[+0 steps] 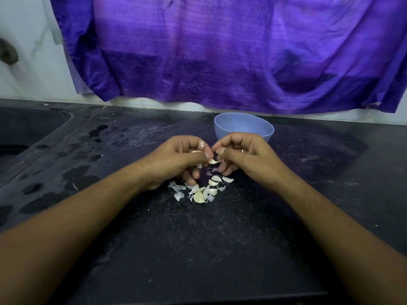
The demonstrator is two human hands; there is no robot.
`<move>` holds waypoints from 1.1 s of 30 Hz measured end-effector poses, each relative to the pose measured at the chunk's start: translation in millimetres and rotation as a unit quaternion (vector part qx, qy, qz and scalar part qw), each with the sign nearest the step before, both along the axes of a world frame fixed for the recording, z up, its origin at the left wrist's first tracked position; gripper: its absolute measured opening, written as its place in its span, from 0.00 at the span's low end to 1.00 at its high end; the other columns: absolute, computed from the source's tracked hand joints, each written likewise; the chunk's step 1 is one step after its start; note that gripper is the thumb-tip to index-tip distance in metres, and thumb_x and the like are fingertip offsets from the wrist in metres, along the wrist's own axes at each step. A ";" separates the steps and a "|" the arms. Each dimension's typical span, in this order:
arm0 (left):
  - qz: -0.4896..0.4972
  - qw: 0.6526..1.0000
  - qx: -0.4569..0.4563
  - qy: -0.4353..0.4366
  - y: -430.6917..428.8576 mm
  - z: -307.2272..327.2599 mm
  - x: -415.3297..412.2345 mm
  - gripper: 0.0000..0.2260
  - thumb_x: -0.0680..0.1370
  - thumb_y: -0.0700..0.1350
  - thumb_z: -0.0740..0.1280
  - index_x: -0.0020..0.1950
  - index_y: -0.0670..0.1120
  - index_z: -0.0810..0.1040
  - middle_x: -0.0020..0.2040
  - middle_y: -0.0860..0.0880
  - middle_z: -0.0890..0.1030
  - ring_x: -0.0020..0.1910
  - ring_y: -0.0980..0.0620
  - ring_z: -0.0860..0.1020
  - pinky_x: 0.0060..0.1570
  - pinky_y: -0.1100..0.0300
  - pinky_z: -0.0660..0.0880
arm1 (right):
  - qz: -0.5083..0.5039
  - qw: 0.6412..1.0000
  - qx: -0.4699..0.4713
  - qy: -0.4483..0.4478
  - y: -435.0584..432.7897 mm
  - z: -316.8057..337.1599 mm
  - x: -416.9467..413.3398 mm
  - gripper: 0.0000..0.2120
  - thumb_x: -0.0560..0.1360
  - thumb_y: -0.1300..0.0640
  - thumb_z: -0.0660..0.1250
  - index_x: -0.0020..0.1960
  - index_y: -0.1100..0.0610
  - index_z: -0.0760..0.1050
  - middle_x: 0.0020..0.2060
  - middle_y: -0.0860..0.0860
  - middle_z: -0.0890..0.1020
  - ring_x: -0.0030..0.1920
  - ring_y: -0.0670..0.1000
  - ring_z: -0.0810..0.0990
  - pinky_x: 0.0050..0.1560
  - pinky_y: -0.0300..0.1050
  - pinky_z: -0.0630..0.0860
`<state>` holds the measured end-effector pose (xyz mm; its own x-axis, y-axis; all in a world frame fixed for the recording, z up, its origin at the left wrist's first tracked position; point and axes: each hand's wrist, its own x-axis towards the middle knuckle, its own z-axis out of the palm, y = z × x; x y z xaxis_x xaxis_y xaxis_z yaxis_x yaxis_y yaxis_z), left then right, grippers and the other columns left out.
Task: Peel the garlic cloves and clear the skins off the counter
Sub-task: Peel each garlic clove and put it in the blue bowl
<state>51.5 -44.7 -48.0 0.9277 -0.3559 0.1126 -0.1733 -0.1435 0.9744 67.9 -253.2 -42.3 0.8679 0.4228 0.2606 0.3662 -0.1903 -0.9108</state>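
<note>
My left grip (176, 159) clenches a garlic clove (196, 151) just above the worktop (198, 249), while my right grip (244, 155) pinches its skin (213, 161). A hard tug could flick the clove away or scatter the pile of skins (202, 190) beneath. The bowl (242, 122) stands close behind my right grip and the sink (26, 128) lies far left, so the open room is toward me.

- Two hands: left hand (176, 159) and right hand (244, 155).
- One garlic piece (213, 161), pinched between both hands.
- Roughly four loose cloves (199, 197) in the pile; skins hide the exact count.
- Skin scraps (178, 195): more than ten, too jumbled to count.
- One blue bowl (242, 122).
- One purple cloth (220, 51).
</note>
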 end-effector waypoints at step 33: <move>-0.027 0.984 -0.144 0.106 -8.0 3.9 1.1 0.16 0.84 0.33 0.60 0.69 0.40 0.77 0.64 0.40 0.83 0.63 0.45 0.81 0.64 0.53 0.79 | -0.050 0.991 -0.049 -0.118 8.9 -13.1 0.3 0.08 0.75 0.61 0.77 0.51 0.56 0.81 0.35 0.52 0.84 0.29 0.50 0.76 0.32 0.48 0.76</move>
